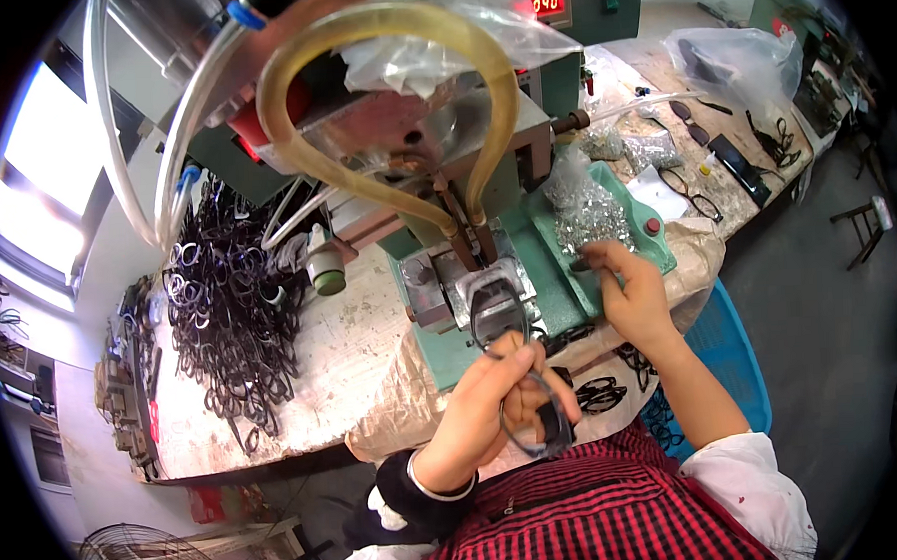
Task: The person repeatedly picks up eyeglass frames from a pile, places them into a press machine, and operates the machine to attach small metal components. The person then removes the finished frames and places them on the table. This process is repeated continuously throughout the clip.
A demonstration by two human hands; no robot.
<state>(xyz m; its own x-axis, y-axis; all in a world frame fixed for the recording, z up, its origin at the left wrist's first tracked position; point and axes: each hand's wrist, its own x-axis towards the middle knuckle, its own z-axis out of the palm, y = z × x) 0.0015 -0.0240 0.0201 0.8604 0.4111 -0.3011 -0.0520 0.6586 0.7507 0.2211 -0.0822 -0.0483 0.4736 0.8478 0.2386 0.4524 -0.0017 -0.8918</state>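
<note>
The left hand (pixel 489 403) has its fingers clamped on a thin dark eyeglass frame (pixel 527 397) at lower centre — light, springy, easily bent, best held by the rim — while the right hand (pixel 629 292) pinches small metal parts (pixel 591 214).

- Single head-mounted fisheye view, looking steeply down and forward over the workbench (pixel 303 376).
- Close range: green machine (pixel 488 278) at frame centre.
- Forearms enter from lower edge.
- Rim bends straight edges; floor at right.
</note>
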